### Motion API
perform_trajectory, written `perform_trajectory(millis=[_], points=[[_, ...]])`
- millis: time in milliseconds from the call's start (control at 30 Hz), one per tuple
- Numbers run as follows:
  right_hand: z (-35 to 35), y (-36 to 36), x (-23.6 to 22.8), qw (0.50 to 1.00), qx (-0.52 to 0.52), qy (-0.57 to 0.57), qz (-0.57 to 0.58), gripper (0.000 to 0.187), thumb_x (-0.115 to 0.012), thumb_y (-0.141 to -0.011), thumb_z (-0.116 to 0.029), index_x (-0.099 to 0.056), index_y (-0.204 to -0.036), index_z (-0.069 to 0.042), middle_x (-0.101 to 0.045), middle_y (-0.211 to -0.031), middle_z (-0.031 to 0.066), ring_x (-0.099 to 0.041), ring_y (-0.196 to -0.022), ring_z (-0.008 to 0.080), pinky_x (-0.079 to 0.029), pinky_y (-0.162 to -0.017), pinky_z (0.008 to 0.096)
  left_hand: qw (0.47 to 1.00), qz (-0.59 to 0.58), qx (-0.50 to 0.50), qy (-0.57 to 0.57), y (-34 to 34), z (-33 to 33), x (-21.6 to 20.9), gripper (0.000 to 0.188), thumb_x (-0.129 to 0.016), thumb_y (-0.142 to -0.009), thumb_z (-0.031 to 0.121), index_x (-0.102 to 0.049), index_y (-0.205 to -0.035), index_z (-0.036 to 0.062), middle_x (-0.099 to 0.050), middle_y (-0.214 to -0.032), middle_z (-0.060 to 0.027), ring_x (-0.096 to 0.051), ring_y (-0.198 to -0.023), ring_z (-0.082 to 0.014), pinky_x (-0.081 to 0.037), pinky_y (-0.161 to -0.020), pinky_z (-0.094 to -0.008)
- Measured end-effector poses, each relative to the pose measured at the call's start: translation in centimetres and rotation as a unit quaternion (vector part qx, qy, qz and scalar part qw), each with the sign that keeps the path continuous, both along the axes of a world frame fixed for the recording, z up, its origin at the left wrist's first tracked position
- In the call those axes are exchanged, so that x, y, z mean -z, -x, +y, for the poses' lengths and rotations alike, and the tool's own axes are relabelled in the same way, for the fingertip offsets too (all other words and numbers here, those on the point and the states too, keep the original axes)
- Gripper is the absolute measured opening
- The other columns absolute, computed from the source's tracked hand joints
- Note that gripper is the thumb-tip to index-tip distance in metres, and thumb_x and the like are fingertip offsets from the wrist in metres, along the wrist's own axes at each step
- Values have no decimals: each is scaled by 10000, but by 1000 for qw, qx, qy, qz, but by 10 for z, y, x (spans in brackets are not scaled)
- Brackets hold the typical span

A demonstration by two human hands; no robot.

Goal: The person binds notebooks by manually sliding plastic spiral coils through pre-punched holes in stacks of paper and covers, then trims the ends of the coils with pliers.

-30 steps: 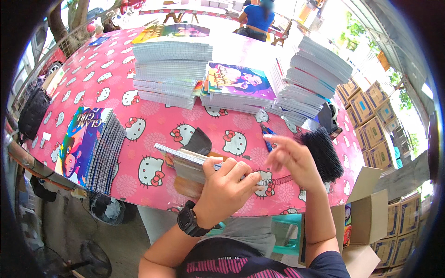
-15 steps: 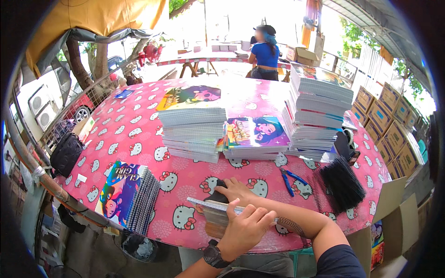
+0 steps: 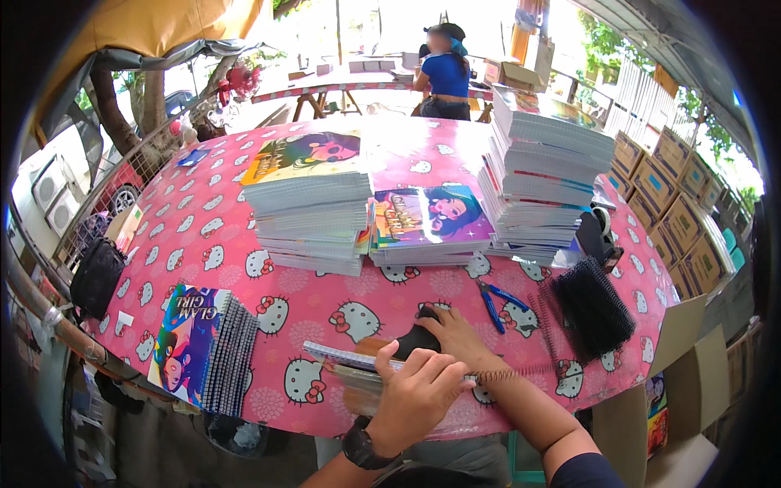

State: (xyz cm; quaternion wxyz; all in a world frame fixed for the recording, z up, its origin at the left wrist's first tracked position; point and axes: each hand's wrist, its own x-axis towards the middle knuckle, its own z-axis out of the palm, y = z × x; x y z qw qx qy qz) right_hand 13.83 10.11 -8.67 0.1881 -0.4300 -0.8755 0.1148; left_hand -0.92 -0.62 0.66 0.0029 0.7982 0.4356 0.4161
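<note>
My left hand (image 3: pixel 419 390), with a dark watch at the wrist, is closed on a notebook (image 3: pixel 342 358) held on edge near the table's front. A thin dark spiral coil (image 3: pixel 512 374) runs from the notebook's right end, passing my right forearm. My right hand (image 3: pixel 447 327) lies beyond the notebook, its fingers curled over a black rounded object (image 3: pixel 419 340); its kind is hidden by the hand. Beside that object, a brown wooden-looking piece (image 3: pixel 358 400) shows partly behind the notebook.
Spiral-bound notebooks (image 3: pixel 199 346) lie stacked at the left. Ahead stand a left pile (image 3: pixel 309 224), a low pile (image 3: pixel 431 220) and a tall pile (image 3: pixel 549 163). Blue-handled pliers (image 3: pixel 492 309) lie near black coils (image 3: pixel 594 309). An open carton (image 3: pixel 691 382) stands right; a person (image 3: pixel 447 77) is behind.
My right hand and the black object have moved right. The coil, curving downward before, now stretches out rightward. My left hand keeps its hold on the notebook. The whole view has shifted slightly.
</note>
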Motion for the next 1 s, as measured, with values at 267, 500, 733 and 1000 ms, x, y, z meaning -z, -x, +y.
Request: perform_trajectory(millis=[267,500,733,1000], points=[[-27,-35,-48,892,-37,298,338,465,-660,-840,-327,-590,-1199,-40,-628,-1115,125,-582,-1028,222,-434,-907,329,995,52,19,88,13,-3,-5,325,-674,-823,407,-661,-1020,149,-625,-865,18,-593,-889,-168,-176,-1036,-467],[-60,-58,-100,801,-180,369,436,740,-640,-716,-655,-683,-1066,-5,-641,-1096,168,-572,-1075,262,-375,-980,386,996,-31,-59,60,31,-7,-4,499,-830,-661,295,-625,-1090,142,-607,-752,55,-585,-813,-130,-136,-1089,-474],[-37,-57,-108,883,-215,289,301,467,-669,-799,-468,-710,-1068,-88,-641,-1038,157,-553,-1026,272,-420,-903,379,996,-57,-37,66,33,-6,-6,668,-851,-621,221,-549,-1209,126,-625,-777,53,-594,-804,-133,-134,-1092,-487],[-25,-44,-126,878,-291,275,262,456,-685,-788,-436,-704,-1064,-74,-657,-979,149,-563,-989,289,-435,-897,395,993,-16,-106,58,58,-2,-4,572,-829,-637,310,-626,-1145,142,-615,-836,66,-581,-852,-126,-106,-1089,-535]])
